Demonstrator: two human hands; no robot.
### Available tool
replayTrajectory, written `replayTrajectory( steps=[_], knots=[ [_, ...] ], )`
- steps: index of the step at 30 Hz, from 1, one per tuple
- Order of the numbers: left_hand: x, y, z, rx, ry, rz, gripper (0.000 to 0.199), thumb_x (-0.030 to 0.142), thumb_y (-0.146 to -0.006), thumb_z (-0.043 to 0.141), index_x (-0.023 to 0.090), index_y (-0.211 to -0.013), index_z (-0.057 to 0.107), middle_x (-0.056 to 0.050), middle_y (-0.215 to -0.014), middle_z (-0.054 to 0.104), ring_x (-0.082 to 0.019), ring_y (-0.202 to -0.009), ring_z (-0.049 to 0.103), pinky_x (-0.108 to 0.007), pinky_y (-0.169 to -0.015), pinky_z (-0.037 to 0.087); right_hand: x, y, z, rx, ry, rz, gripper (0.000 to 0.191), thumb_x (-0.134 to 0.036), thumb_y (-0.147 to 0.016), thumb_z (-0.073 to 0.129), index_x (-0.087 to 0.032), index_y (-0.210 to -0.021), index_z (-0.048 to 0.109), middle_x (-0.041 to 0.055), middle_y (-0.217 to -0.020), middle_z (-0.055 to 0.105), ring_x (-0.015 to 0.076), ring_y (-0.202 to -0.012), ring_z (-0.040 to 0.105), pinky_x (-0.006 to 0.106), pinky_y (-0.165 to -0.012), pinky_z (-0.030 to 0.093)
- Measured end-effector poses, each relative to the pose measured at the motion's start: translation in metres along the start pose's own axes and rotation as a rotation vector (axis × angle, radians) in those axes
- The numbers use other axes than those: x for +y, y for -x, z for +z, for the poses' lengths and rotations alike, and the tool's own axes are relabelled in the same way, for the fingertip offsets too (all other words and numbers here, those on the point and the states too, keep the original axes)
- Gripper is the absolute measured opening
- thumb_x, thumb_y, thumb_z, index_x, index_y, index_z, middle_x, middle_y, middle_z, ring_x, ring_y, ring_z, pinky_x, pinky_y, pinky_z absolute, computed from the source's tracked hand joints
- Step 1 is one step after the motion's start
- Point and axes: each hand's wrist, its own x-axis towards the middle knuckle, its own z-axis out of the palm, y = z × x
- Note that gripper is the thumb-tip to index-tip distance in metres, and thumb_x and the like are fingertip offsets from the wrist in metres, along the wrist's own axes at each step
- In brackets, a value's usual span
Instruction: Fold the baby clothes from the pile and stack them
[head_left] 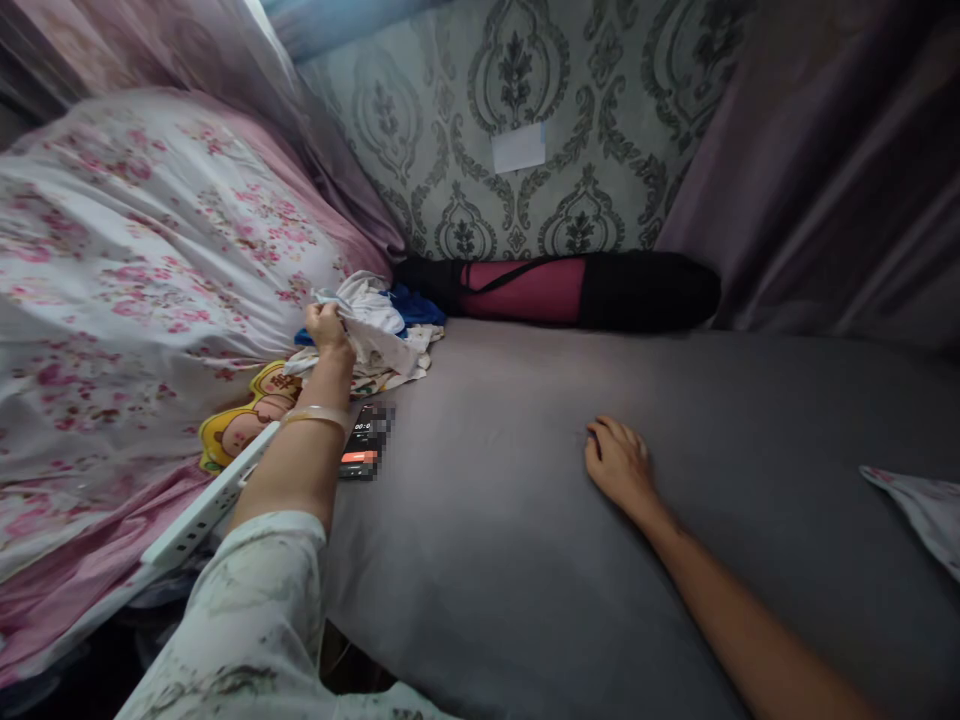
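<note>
Stretching below patterned wallpaper point(517, 100), grey sheeting point(487, 450) bears crumpled cloth point(382, 343).

Clothes point(371, 308) on sheet point(487, 530), phone point(363, 443) before them, bag point(529, 292) behind (along wall point(600, 120))

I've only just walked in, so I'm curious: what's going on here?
A person's left hand grips pale cloth at a heap of fabric. The right hand is over the grey sheet; whether it touches it is hard to tell. A phone lies near the heap, and a black-and-maroon bag lies along the patterned wall.
</note>
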Motion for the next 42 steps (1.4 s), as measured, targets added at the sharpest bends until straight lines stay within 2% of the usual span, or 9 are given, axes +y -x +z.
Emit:
replayTrajectory(
  steps=[3, 6, 12, 18, 26, 31, 33, 36, 42],
  knots=[
    [0.011, 0.013, 0.021, 0.001, 0.127, -0.068, 0.014, 0.005, -0.082, 0.043, 0.018, -0.082, 0.038, 0.008, -0.064, 0.035, -0.006, -0.061, 0.042, -0.020, -0.069, 0.040, 0.000, 0.000, -0.001, -0.011, -0.008, 0.001, 0.035, -0.025, -0.089, 0.039, -0.018, -0.113, 0.064, 0.0122, -0.130, 0.058, 0.0269, -0.118, 0.050, 0.043, -0.101, 0.034],
    [0.024, 0.034, 0.036, -0.054, 0.263, -0.097, 0.014, 0.006, -0.085, 0.044, 0.018, -0.084, 0.037, 0.008, -0.066, 0.039, -0.005, -0.061, 0.044, -0.018, -0.071, 0.041, -0.002, 0.001, -0.002, -0.015, -0.018, 0.010, 0.035, -0.025, -0.089, 0.039, -0.018, -0.114, 0.063, 0.0118, -0.130, 0.058, 0.0269, -0.119, 0.049, 0.043, -0.103, 0.033],
    [0.040, 0.082, 0.060, -0.282, 0.395, -0.114, 0.018, 0.024, -0.078, 0.061, 0.018, -0.078, 0.043, 0.008, -0.065, 0.045, -0.007, -0.058, 0.046, -0.020, -0.064, 0.041, -0.003, 0.002, -0.005, -0.005, -0.026, 0.013, 0.035, -0.025, -0.090, 0.039, -0.018, -0.113, 0.064, 0.0114, -0.129, 0.059, 0.0263, -0.119, 0.050, 0.040, -0.102, 0.033],
    [0.055, 0.136, 0.072, -0.562, 0.457, -0.185, 0.024, 0.031, -0.069, 0.070, 0.017, -0.076, 0.051, 0.006, -0.062, 0.049, -0.007, -0.054, 0.047, -0.019, -0.057, 0.040, -0.004, 0.003, -0.005, 0.031, -0.062, 0.004, 0.032, -0.023, -0.091, 0.040, -0.018, -0.111, 0.065, 0.0117, -0.127, 0.060, 0.0266, -0.118, 0.051, 0.042, -0.101, 0.033],
    [0.082, 0.195, 0.073, -0.935, 0.510, -0.259, 0.024, 0.032, -0.068, 0.073, 0.017, -0.077, 0.058, 0.004, -0.063, 0.054, -0.006, -0.050, 0.047, -0.017, -0.048, 0.038, -0.002, 0.003, -0.009, 0.025, -0.166, -0.004, 0.030, -0.021, -0.089, 0.043, -0.018, -0.109, 0.065, 0.0123, -0.125, 0.061, 0.0274, -0.117, 0.053, 0.044, -0.101, 0.035],
    [0.102, 0.215, 0.067, -1.133, 0.509, -0.290, 0.023, 0.032, -0.071, 0.073, 0.016, -0.079, 0.060, 0.004, -0.064, 0.056, -0.006, -0.049, 0.049, -0.016, -0.046, 0.039, -0.004, -0.002, -0.013, 0.083, -0.463, 0.001, 0.029, -0.024, -0.089, 0.044, -0.018, -0.109, 0.064, 0.0118, -0.111, 0.067, 0.0238, -0.103, 0.061, 0.040, -0.090, 0.046],
    [0.110, 0.222, 0.064, -1.196, 0.491, -0.287, 0.022, 0.033, -0.073, 0.072, 0.016, -0.080, 0.060, 0.004, -0.063, 0.056, -0.006, -0.048, 0.049, -0.015, -0.045, 0.038, -0.008, -0.006, -0.018, 0.128, -0.602, 0.004, 0.029, -0.028, -0.090, 0.044, -0.019, -0.109, 0.063, 0.0111, -0.111, 0.067, 0.0222, -0.102, 0.062, 0.037, -0.086, 0.048],
    [0.123, 0.234, 0.059, -1.288, 0.466, -0.284, 0.024, 0.035, -0.076, 0.072, 0.015, -0.083, 0.061, 0.003, -0.063, 0.057, -0.005, -0.047, 0.049, -0.015, -0.043, 0.037, -0.017, -0.009, -0.030, 0.196, -0.736, 0.002, 0.029, -0.033, -0.091, 0.046, -0.021, -0.111, 0.062, 0.0097, -0.113, 0.067, 0.0219, -0.106, 0.062, 0.039, -0.092, 0.048],
    [0.147, 0.252, 0.049, -1.373, 0.466, -0.222, 0.025, 0.038, -0.077, 0.071, 0.016, -0.087, 0.063, 0.002, -0.065, 0.059, -0.006, -0.048, 0.052, -0.016, -0.044, 0.040, -0.037, -0.010, -0.060, 0.286, -0.831, -0.105, 0.039, -0.035, -0.085, 0.059, -0.024, -0.122, 0.054, 0.0079, -0.119, 0.062, 0.0228, -0.114, 0.056, 0.042, -0.099, 0.044]
  ],
)
